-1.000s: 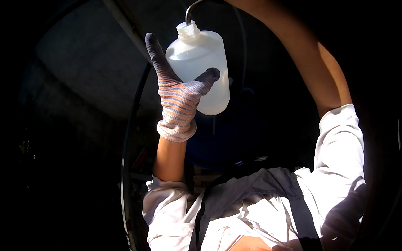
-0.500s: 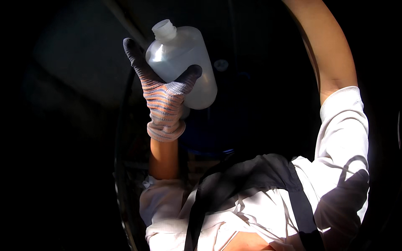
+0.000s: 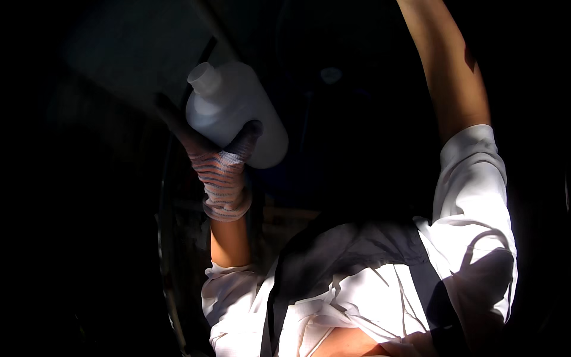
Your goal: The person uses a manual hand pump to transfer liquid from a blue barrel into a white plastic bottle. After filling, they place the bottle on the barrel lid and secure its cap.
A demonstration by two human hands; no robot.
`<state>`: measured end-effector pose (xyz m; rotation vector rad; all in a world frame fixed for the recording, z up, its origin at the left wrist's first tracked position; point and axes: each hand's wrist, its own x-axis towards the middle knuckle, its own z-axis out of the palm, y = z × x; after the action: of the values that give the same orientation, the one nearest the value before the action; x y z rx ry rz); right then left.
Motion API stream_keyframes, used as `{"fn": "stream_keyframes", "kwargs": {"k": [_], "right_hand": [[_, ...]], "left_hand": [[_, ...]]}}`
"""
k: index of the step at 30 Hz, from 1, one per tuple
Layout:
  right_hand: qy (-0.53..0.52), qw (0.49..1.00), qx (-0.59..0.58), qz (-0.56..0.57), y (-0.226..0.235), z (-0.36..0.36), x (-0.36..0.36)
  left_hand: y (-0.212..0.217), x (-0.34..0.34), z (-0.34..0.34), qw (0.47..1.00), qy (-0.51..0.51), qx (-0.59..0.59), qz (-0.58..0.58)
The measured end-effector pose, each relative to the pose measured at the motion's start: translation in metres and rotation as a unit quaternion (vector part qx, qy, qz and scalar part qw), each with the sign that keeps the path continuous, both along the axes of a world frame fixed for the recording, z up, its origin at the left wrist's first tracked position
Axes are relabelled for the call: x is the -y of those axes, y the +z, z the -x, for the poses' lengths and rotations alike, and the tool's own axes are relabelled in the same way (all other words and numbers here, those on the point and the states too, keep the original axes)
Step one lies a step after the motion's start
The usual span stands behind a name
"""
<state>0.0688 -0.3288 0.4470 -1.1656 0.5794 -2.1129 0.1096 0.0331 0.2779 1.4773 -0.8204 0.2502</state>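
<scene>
Left hand [image 3: 221,172] in striped knit glove, raised mid-frame, fingers [image 3: 247,135] wrapped around white plastic bottle [image 3: 238,113] near its base, thumb on the near side; firm hold. Bottle well up in front of the body, tilted with neck toward upper left, neck open with no cap or tube visible on it. Contents not readable through the wall. Right hand out of frame: only bare right forearm [image 3: 449,65] running up past the top edge, so cannot tell whether those fingers are wide, narrow or holding anything. White rolled sleeves and dark strap [image 3: 428,285] across the chest in the lower half; thin curved hoop or rim [image 3: 163,238] just left of the gloved wrist, kind unclear. Surroundings nearly black, nothing else legible. Likely step: carrying or positioning the bottle one-handed, mid-air, not set on anything. Next move probably calls for keeping the open neck upward to avoid spilling, steady wrist, and a visible landing spot or second hand before releasing; in this light, going slow looks wise.
</scene>
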Motion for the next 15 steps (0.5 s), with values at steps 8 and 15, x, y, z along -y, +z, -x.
{"fn": "stream_keyframes", "kwargs": {"k": [8,15], "right_hand": [[0.178,0.966,0.133,-0.135,-0.207,0.025,0.021],[0.257,0.880,0.110,-0.385,-0.324,0.023,-0.019]], "left_hand": [[-0.034,-0.009,0.032,0.998,0.031,-0.005,-0.050],[-0.088,-0.008,0.048,0.989,0.080,-0.033,-0.116]]}}
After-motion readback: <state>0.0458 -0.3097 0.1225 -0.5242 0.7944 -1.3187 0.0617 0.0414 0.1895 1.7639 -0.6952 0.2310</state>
